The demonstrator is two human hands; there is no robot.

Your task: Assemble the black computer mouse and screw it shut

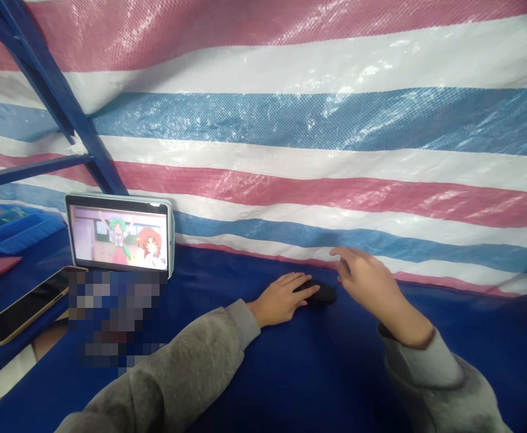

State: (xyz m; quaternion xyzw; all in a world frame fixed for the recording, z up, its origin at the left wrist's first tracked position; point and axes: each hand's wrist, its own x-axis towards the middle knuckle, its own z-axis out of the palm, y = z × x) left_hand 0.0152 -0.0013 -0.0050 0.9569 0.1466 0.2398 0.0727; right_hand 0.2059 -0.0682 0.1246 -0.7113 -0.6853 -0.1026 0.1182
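Note:
A dark, rounded object like a computer mouse lies on the blue table surface. My left hand rests at its left side, fingers spread and their tips on or against it. To the right, my right hand is raised a little above the surface with its fingers bent and apart; no object shows in it. A tiny red spot shows near its fingertips, too small to name. Grey sleeves cover both forearms.
A tablet showing a cartoon stands at the left, with a phone beside it. Blue folded material lies farther left. Blue metal bars slant upper left. Striped sheeting hangs behind. A blurred patch covers part of the surface.

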